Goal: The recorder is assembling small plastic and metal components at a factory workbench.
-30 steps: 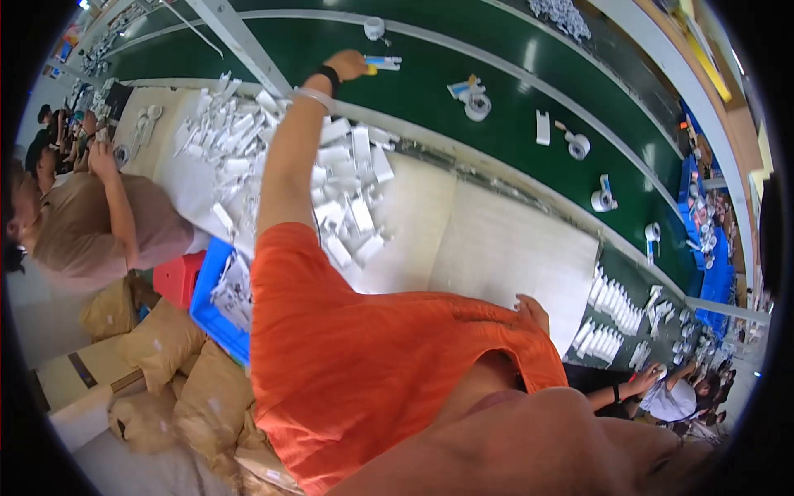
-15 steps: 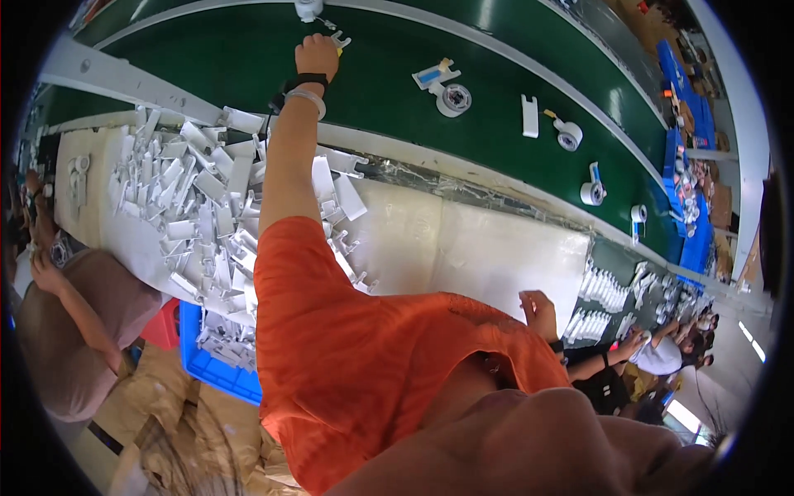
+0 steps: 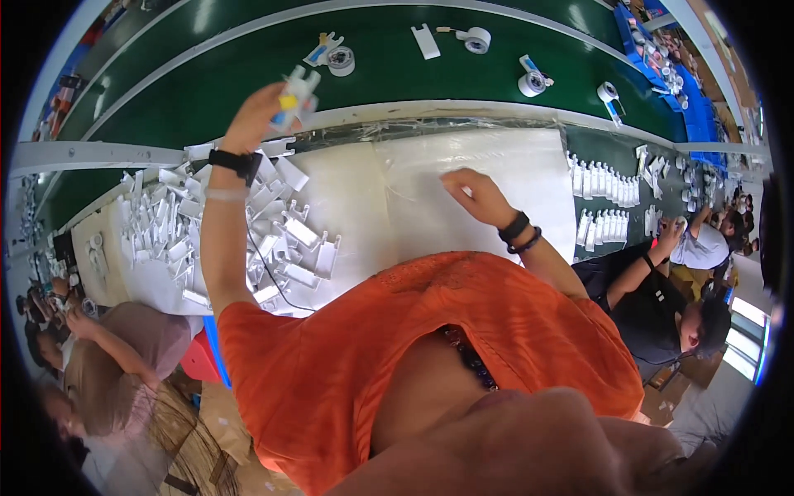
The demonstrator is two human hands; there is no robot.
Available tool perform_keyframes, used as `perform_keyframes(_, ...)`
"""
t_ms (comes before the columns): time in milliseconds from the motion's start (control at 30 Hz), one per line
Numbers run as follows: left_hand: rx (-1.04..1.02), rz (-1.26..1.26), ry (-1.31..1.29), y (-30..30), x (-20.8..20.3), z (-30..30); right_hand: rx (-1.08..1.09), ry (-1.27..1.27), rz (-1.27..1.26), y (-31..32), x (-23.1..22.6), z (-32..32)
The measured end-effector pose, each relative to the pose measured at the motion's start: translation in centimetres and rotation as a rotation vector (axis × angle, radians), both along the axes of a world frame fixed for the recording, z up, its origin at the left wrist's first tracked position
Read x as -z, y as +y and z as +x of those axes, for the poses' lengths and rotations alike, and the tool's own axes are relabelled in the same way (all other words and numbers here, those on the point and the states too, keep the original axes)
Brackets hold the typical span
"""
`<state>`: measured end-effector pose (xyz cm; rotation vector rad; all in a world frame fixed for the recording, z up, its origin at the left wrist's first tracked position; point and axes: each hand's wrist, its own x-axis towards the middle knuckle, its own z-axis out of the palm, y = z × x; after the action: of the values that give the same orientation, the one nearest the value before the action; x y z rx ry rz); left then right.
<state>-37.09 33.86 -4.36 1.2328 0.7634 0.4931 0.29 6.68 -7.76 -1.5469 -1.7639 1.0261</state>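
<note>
My left hand (image 3: 252, 120) is raised at the near edge of the green belt. Its fingers are closed on a white plastic forked part (image 3: 293, 101), blurred by motion, with a yellow and a blue patch on it. Below that wrist lies a heap of loose white plastic parts (image 3: 174, 219), flat pieces with forked ends. My right hand (image 3: 480, 197) hovers over the pale mat (image 3: 405, 178), fingers curled in toward the thumb. A small light gap shows between those fingers, and I make out nothing held in them.
The green conveyor belt (image 3: 380, 78) carries several white round units (image 3: 340, 60) with attached parts. White parts stand in rows (image 3: 608, 183) at the right. A co-worker in black (image 3: 653, 306) sits to the right, another in a brownish top (image 3: 124, 364) to the left.
My left hand has drawn back from the belt toward me, now with the white forked part in it. My right hand has moved up and left over the mat. The view has shifted.
</note>
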Motion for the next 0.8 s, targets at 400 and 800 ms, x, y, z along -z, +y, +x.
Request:
perform_keyframes(400,0.828,-0.215,0.184,-22.0,-9.8,17.8,-0.423,0.49,-0.162,-2.3,-4.9,4.6)
perform_keyframes(800,0.1,0.999,0.914,-27.9,-6.3,22.2,-0.288,1.013,-0.614,-4.9,-3.2,8.6)
